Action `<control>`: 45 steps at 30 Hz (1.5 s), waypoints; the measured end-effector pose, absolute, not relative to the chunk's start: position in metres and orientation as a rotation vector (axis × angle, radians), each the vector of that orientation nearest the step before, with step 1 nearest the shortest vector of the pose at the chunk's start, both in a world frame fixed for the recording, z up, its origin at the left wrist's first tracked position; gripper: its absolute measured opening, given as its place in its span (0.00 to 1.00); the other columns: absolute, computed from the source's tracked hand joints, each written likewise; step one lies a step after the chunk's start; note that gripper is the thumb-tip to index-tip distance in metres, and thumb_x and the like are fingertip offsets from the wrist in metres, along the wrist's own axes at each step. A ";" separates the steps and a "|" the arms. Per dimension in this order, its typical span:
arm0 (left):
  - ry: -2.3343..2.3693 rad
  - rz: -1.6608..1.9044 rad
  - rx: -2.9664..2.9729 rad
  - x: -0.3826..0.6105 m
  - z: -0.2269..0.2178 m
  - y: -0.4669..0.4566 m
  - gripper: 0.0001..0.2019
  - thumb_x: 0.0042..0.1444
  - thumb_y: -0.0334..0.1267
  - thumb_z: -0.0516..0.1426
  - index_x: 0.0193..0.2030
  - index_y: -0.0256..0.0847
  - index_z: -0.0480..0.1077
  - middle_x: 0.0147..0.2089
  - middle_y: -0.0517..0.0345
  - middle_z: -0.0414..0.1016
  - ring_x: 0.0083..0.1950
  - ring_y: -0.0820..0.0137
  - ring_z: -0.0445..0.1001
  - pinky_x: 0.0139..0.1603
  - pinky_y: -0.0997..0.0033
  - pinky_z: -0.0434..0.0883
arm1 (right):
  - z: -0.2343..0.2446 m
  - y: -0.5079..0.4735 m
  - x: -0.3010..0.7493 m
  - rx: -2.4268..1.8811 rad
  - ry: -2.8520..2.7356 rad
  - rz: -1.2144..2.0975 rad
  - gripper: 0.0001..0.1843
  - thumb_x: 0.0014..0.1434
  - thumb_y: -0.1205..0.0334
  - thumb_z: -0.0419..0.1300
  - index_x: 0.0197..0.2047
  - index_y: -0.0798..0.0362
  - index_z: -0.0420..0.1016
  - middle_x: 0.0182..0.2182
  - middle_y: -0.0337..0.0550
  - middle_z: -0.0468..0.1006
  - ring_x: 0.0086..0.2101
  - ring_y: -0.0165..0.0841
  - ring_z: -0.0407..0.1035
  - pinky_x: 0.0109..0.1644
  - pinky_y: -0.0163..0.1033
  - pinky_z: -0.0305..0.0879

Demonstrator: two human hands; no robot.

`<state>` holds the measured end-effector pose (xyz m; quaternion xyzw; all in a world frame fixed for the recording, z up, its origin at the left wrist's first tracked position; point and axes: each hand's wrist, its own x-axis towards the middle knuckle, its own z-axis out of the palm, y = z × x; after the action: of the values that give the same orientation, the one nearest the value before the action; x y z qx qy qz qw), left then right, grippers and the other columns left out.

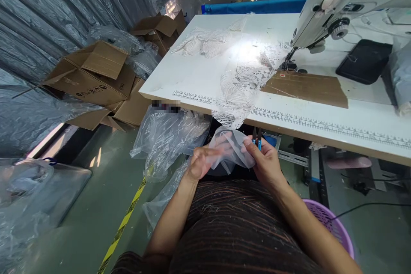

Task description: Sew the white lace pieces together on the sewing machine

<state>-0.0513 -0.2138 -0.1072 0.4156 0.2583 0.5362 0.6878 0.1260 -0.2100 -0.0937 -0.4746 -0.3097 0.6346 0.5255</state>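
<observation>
Forearms converge ahead of the torso; left grip (203,162) palm-up, fingers extended; right grip (266,160) curled, fingertips pinched.

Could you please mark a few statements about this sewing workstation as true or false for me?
1. The left hand and right hand both hold the sheer fabric. True.
2. The right hand also holds the snips. True.
3. The lace lies wholly on the floor. False: the lace drapes over the table edge.
4. The purple basket stands on the table. False: it is on the floor, at the person's right.
5. The cardboard boxes sit on the floor. True.
</observation>
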 end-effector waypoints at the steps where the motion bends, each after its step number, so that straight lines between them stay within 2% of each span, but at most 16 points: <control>1: 0.578 1.167 1.007 -0.050 -0.108 -0.213 0.25 0.49 0.65 0.60 0.36 0.44 0.81 0.58 0.45 0.73 0.60 0.46 0.71 0.58 0.44 0.68 | -0.095 -0.211 0.124 -1.158 -0.776 1.485 0.17 0.52 0.47 0.67 0.34 0.51 0.73 0.23 0.33 0.72 0.21 0.25 0.57 0.25 0.33 0.55; 3: 0.593 1.104 1.126 -0.046 -0.108 -0.211 0.30 0.47 0.69 0.58 0.28 0.40 0.81 0.56 0.42 0.74 0.62 0.43 0.68 0.58 0.44 0.68 | -0.095 -0.214 0.119 -1.195 -0.859 1.434 0.18 0.53 0.46 0.66 0.35 0.51 0.73 0.23 0.34 0.72 0.22 0.26 0.59 0.25 0.33 0.56; 6: 0.641 1.132 1.119 -0.034 -0.105 -0.208 0.32 0.48 0.69 0.57 0.33 0.39 0.81 0.57 0.42 0.73 0.61 0.45 0.69 0.60 0.47 0.69 | -0.095 -0.217 0.114 -1.223 -0.997 1.348 0.17 0.55 0.46 0.64 0.35 0.52 0.72 0.23 0.34 0.71 0.22 0.26 0.58 0.25 0.33 0.56; 8: 0.759 1.215 1.029 -0.025 -0.101 -0.205 0.27 0.50 0.63 0.60 0.41 0.38 0.78 0.56 0.42 0.74 0.58 0.49 0.73 0.57 0.50 0.71 | -0.095 -0.219 0.112 -1.238 -1.069 1.286 0.16 0.57 0.47 0.62 0.35 0.52 0.72 0.22 0.34 0.69 0.21 0.26 0.57 0.24 0.33 0.56; 10: 0.918 1.278 0.968 -0.018 -0.094 -0.202 0.22 0.51 0.53 0.65 0.46 0.39 0.74 0.51 0.45 0.77 0.52 0.55 0.78 0.51 0.58 0.76 | -0.097 -0.220 0.111 -1.242 -1.131 1.230 0.14 0.59 0.49 0.61 0.35 0.52 0.71 0.22 0.34 0.68 0.21 0.26 0.57 0.24 0.32 0.56; 12: 1.039 1.294 0.986 -0.016 -0.087 -0.201 0.22 0.48 0.46 0.68 0.48 0.40 0.71 0.47 0.50 0.78 0.44 0.62 0.81 0.44 0.66 0.78 | -0.100 -0.222 0.112 -1.234 -1.204 1.184 0.13 0.60 0.51 0.60 0.34 0.52 0.71 0.23 0.35 0.70 0.23 0.26 0.59 0.26 0.32 0.59; 14: 1.102 1.295 1.053 -0.016 -0.080 -0.199 0.25 0.47 0.43 0.69 0.51 0.40 0.69 0.44 0.53 0.79 0.38 0.67 0.81 0.40 0.71 0.78 | -0.102 -0.224 0.114 -1.214 -1.299 1.188 0.12 0.61 0.52 0.59 0.34 0.52 0.71 0.25 0.37 0.72 0.25 0.27 0.62 0.29 0.33 0.61; 16: 1.117 1.293 1.111 -0.018 -0.075 -0.196 0.27 0.48 0.42 0.68 0.54 0.40 0.67 0.43 0.54 0.79 0.37 0.68 0.81 0.39 0.72 0.78 | -0.102 -0.226 0.116 -1.195 -1.382 1.238 0.12 0.62 0.52 0.58 0.34 0.52 0.72 0.27 0.38 0.74 0.26 0.28 0.64 0.29 0.33 0.62; 19: 1.125 1.322 1.158 -0.022 -0.071 -0.192 0.24 0.50 0.40 0.67 0.53 0.41 0.69 0.48 0.52 0.78 0.39 0.67 0.81 0.42 0.69 0.79 | -0.099 -0.228 0.121 -1.216 -1.412 1.285 0.13 0.63 0.51 0.56 0.37 0.52 0.72 0.27 0.39 0.75 0.24 0.28 0.64 0.26 0.33 0.60; 21: 1.154 1.337 1.215 -0.023 -0.070 -0.190 0.16 0.50 0.39 0.67 0.45 0.41 0.74 0.49 0.52 0.78 0.42 0.65 0.81 0.46 0.66 0.78 | -0.098 -0.228 0.125 -1.235 -1.399 1.286 0.16 0.65 0.49 0.53 0.36 0.52 0.72 0.27 0.39 0.74 0.23 0.28 0.61 0.25 0.33 0.57; 24: 1.223 1.309 1.322 -0.022 -0.069 -0.189 0.07 0.51 0.40 0.66 0.34 0.40 0.78 0.41 0.53 0.81 0.45 0.63 0.80 0.51 0.64 0.77 | -0.098 -0.228 0.129 -1.231 -1.373 1.309 0.22 0.67 0.46 0.48 0.34 0.52 0.73 0.27 0.39 0.71 0.23 0.27 0.58 0.27 0.34 0.57; 26: 1.272 1.283 1.339 -0.021 -0.068 -0.190 0.07 0.52 0.40 0.66 0.36 0.40 0.78 0.39 0.53 0.81 0.45 0.63 0.80 0.51 0.63 0.77 | -0.100 -0.227 0.130 -1.243 -1.342 1.338 0.24 0.68 0.45 0.45 0.35 0.53 0.74 0.26 0.38 0.69 0.24 0.28 0.58 0.28 0.35 0.57; 29: 1.335 1.282 1.334 -0.019 -0.069 -0.190 0.10 0.52 0.39 0.65 0.42 0.40 0.77 0.42 0.52 0.81 0.43 0.65 0.80 0.48 0.66 0.77 | -0.104 -0.225 0.131 -1.283 -1.308 1.363 0.26 0.68 0.44 0.44 0.35 0.53 0.74 0.26 0.38 0.67 0.25 0.28 0.59 0.28 0.35 0.57; 34: 1.374 1.329 1.361 -0.016 -0.072 -0.191 0.10 0.53 0.33 0.63 0.43 0.39 0.75 0.41 0.53 0.81 0.38 0.68 0.81 0.39 0.73 0.77 | -0.106 -0.222 0.129 -1.325 -1.287 1.395 0.27 0.68 0.42 0.44 0.36 0.54 0.74 0.25 0.37 0.67 0.24 0.28 0.59 0.26 0.34 0.55; 38: 1.365 1.342 1.386 -0.015 -0.072 -0.190 0.09 0.53 0.31 0.61 0.43 0.38 0.75 0.40 0.55 0.81 0.39 0.68 0.82 0.41 0.74 0.77 | -0.104 -0.221 0.127 -1.321 -1.336 1.369 0.28 0.67 0.41 0.44 0.32 0.54 0.73 0.23 0.38 0.68 0.23 0.28 0.60 0.26 0.34 0.56; 45: 1.378 1.333 1.388 -0.015 -0.075 -0.191 0.10 0.54 0.36 0.63 0.43 0.39 0.75 0.42 0.53 0.81 0.40 0.66 0.82 0.42 0.72 0.78 | -0.105 -0.220 0.126 -1.317 -1.360 1.361 0.28 0.67 0.41 0.44 0.28 0.53 0.69 0.23 0.38 0.67 0.23 0.28 0.58 0.25 0.34 0.53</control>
<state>-0.0154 -0.1913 -0.0753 0.5431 0.5390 0.5215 0.3777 0.1257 -0.2201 -0.1053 -0.5190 -0.5362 0.5366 0.3940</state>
